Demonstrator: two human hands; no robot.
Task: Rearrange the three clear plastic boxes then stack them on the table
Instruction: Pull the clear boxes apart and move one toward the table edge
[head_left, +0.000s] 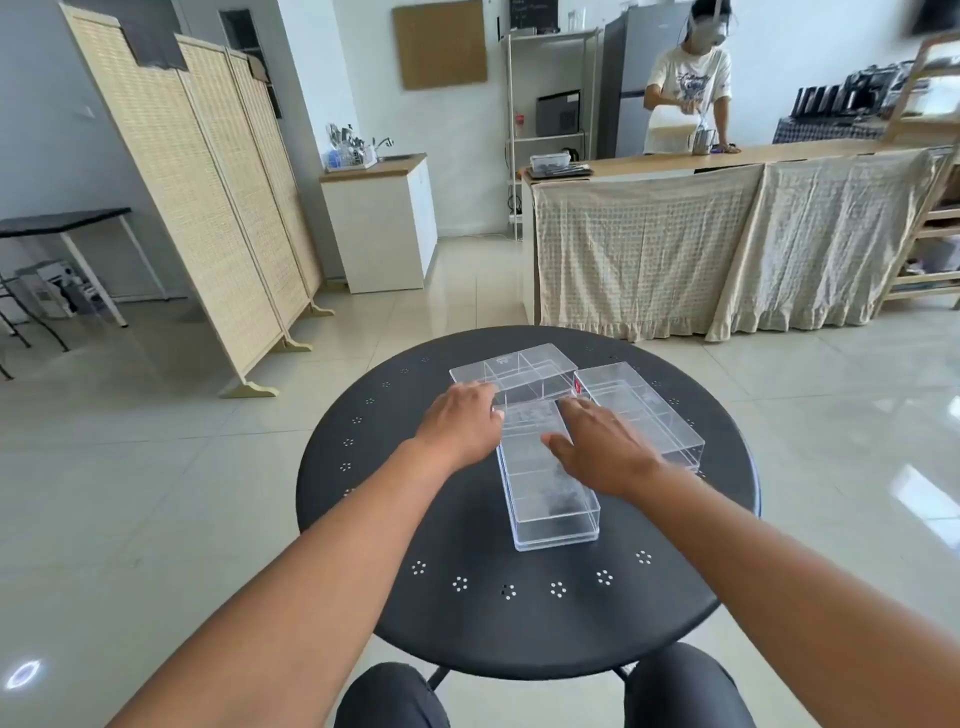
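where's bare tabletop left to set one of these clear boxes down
Free: the round black metal table near edge, below the nearest clear plastic box, and its left side beside the left hand. Crowded: centre and far right, where all three boxes cluster.

- I count three clear plastic boxes: a near box (550, 499), a far box (519, 371) and a right box (641, 410).
- One round black table (519, 613) under them.
- Two hands: left hand (460, 426), right hand (602, 449).
- One other person (688, 78) at one counter (727, 156).
- One folding screen (208, 182).

Bright daylight — floor (883, 415) glare, edges warped.
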